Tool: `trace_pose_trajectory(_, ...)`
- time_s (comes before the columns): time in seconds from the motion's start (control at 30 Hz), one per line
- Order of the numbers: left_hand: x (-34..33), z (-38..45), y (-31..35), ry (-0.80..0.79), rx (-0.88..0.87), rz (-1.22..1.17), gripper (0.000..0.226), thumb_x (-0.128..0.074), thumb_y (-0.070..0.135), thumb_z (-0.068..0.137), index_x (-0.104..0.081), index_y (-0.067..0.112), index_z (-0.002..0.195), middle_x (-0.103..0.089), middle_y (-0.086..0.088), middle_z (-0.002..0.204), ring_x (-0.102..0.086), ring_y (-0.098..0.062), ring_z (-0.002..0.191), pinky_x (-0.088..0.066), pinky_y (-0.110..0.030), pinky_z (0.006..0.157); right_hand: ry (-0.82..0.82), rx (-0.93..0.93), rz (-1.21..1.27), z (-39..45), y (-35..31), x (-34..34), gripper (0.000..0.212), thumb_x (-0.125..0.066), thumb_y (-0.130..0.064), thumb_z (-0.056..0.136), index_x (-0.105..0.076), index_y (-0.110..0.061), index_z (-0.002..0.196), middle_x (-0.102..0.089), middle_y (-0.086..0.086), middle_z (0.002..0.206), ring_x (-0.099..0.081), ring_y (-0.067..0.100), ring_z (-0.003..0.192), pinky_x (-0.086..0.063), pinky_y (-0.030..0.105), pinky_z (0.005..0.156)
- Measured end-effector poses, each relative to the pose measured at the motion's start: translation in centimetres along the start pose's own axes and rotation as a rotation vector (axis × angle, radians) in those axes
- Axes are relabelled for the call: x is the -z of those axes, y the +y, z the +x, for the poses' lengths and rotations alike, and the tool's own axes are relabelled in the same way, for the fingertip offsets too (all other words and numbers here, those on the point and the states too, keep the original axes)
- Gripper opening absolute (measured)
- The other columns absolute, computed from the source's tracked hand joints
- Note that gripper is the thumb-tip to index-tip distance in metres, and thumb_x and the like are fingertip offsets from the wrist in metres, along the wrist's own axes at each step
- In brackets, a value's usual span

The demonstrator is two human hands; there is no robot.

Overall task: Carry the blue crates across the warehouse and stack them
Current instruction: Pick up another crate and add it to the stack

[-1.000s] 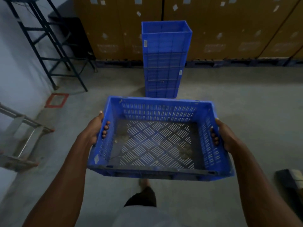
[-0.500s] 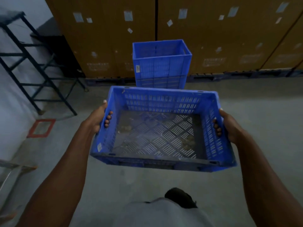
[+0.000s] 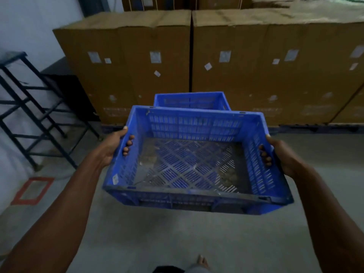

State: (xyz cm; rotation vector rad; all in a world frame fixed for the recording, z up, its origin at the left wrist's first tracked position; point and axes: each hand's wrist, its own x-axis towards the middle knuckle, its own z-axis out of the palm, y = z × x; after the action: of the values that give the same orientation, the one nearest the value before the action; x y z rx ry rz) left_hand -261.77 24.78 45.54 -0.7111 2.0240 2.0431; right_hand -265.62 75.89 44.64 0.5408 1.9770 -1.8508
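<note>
- The person holds an empty blue crate [image 3: 189, 160] out in front, clear of the floor, one hand on each short side.
- The left hand [image 3: 113, 147] grips the crate's left wall at about 9 o'clock of the crate; the thumb lies along the rim and the fingers [image 3: 127, 143] curl through the wall's handle slot and show inside.
- The right hand [image 3: 281, 154] clasps the right wall at about 3 o'clock in the same way, with its fingertips [image 3: 265, 154] showing inside the crate.
- The crate's floor is a slotted lattice with dusty patches; a small sticker [image 3: 115, 179] sits on the inside of the left wall near the front corner.
- At 12 o'clock of the held crate, just past its far rim, the open top of another blue crate [image 3: 192, 100] shows; its lower part is hidden behind the held one.
- Behind that crate stand tall cardboard boxes [image 3: 256, 66] with small white labels, filling the view from 11 to 2 o'clock.
- At 9 to 10 o'clock a dark metal rack [image 3: 29, 115] stands by the pale wall.
- At 8 o'clock a red taped rectangle [image 3: 32, 191] marks the grey concrete floor [image 3: 177, 243].
- At 6 o'clock, a bare foot [image 3: 202, 262] shows at the bottom edge.
</note>
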Motion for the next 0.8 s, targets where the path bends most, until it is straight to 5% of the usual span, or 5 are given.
trace_pose_trajectory(0.37,-2.4,16.1,14.1,0.061,-0.049,0.046,0.054,-0.029,0.056,0.105,-0.055,0.009,0.095,-0.042,0.0,0.07,-0.034,-0.009,0.044,-0.034,-0.02,0.037,-0.047,0.015,-0.062,16.7,-18.8,-1.4,0.053,-0.033,-0.056,0.1,-0.051,-0.011,0.082,-0.042,0.001,0.06,-0.033,0.012,0.043,-0.031,0.021,0.036)
trace_pose_trajectory(0.8,-3.5,33.6,22.8,0.095,-0.004,0.127,0.055,-0.026,0.052,0.107,-0.052,0.011,0.082,-0.042,0.001,0.066,-0.03,-0.009,0.044,-0.03,-0.019,0.037,-0.022,-0.081,-0.104,32.1,-28.3,-5.9,0.056,-0.025,-0.054,0.103,-0.05,-0.01,0.079,-0.043,0.0,0.065,-0.033,0.011,0.048,-0.032,0.022,0.039)
